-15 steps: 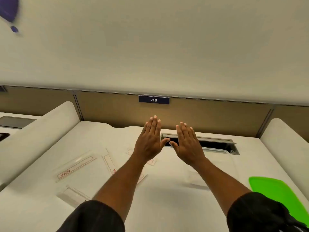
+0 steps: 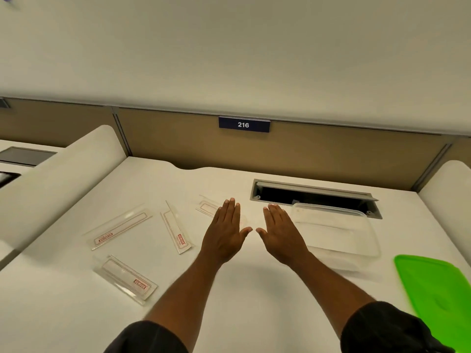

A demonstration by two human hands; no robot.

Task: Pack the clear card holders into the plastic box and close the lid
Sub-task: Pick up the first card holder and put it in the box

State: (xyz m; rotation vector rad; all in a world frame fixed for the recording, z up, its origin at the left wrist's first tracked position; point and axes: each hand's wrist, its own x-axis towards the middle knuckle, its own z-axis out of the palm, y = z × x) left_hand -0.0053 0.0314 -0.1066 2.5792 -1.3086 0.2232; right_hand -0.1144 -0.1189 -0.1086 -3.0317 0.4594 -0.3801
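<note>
Several clear card holders with red print lie on the white desk: one at far left [image 2: 119,228], one upright-angled beside it [image 2: 176,230], one nearest me [image 2: 127,278], and one [image 2: 207,208] partly hidden under my left hand. My left hand [image 2: 225,231] and my right hand [image 2: 281,234] are flat, palms down, fingers extended, thumbs nearly touching, holding nothing. The clear plastic box [image 2: 339,230] sits open just right of my right hand. Its green lid [image 2: 438,291] lies at the right edge of the desk.
A recessed cable slot [image 2: 313,197] opens in the desk behind the box. Rounded white dividers flank the desk at left [image 2: 63,179] and right [image 2: 448,189]. A tan partition with a "216" tag [image 2: 244,124] stands behind.
The view has tilted down and both hands have lowered towards the desk, away from the cable slot. The box and more card holders now show clearly.
</note>
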